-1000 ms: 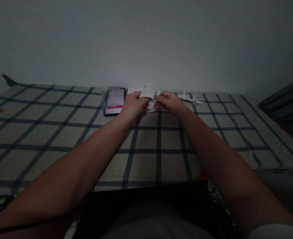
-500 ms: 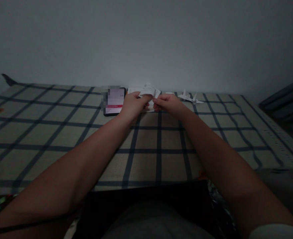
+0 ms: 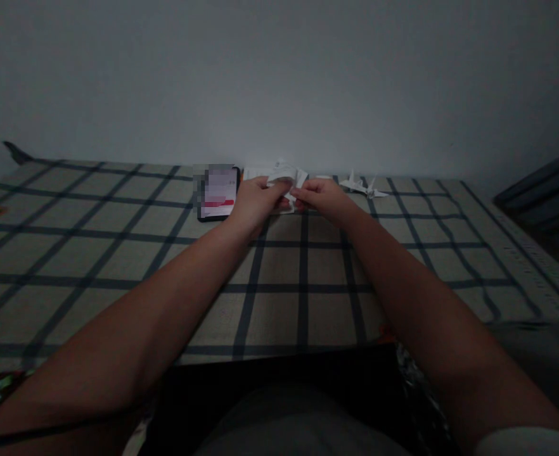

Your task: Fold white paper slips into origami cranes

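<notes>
Both hands meet over a white folded piece of paper (image 3: pixel 282 172) near the far side of the table. My left hand (image 3: pixel 255 199) is closed on the paper's left part, its thumb on top. The fingertips of my right hand (image 3: pixel 318 195) pinch the paper's right edge. Part of the paper is hidden behind my fingers. Beneath and behind it lie more white papers (image 3: pixel 251 171). To the right of my right hand, two folded paper cranes (image 3: pixel 367 188) rest on the cloth.
A phone (image 3: pixel 220 190) with a lit, partly blurred screen lies left of my left hand. The checked tablecloth (image 3: pixel 279 310) covers the table, which meets a grey wall (image 3: pixel 279 82) at the back. Dark striped fabric (image 3: pixel 550 202) is at the right.
The paper's raised flap has bent slightly between my hands, and my fingers have shifted a little. The red bar on the phone's screen looks different. Both arms have stayed nearly in place.
</notes>
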A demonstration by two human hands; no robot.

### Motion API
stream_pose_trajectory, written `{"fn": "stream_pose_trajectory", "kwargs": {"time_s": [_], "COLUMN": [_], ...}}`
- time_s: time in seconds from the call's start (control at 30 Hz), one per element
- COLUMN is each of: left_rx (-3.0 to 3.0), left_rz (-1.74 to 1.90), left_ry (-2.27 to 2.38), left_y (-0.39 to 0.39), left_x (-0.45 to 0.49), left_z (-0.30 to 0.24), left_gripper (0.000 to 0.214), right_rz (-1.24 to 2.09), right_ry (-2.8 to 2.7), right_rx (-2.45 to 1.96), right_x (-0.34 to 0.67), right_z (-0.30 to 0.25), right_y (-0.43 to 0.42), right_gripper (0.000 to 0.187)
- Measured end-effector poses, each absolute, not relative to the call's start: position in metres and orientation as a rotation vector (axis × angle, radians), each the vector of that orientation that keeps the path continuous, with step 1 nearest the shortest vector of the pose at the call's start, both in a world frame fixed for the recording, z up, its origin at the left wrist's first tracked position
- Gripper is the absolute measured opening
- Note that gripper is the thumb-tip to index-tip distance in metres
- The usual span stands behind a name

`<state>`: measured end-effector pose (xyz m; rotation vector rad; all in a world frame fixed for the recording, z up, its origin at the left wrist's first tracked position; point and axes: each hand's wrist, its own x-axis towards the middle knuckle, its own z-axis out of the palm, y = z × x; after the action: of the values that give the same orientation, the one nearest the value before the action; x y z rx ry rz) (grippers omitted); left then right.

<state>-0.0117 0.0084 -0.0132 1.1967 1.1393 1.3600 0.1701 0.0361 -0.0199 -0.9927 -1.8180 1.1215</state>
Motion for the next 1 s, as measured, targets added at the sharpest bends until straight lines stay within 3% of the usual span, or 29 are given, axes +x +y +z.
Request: {"fn": "stream_pose_trajectory", "kwargs": {"time_s": [0.23,0.43,0.83,1.0], "left_rx": [1.153,1.169,1.254,1.291], "left_rz": [1.315,1.327,1.34,1.343], "left_ry": [1.06,1.1,1.211,1.241], "left_y": [0.004,0.005,0.002,0.002], "left_x": [-0.011,-0.011,-0.012,-0.011], "left_z": [-0.007,-0.005,-0.002,-0.001], "left_gripper": [0.029,0.015,0.018,0.016], "right_rz": [1.147,1.252,1.359,1.399], "right_ry": [-1.81,-1.746,-1.698,-1.674], "right_rx": [-0.978,-0.888,-0.825,-0.816], "right_x": [0.17,0.171,0.17,0.169], "right_z": [-0.02,-0.024,-0.024,-0.02], "right_y": [0.035,0.04,0.038,0.034], "right_gripper": [0.045,0.046,0.045,0.035]}}
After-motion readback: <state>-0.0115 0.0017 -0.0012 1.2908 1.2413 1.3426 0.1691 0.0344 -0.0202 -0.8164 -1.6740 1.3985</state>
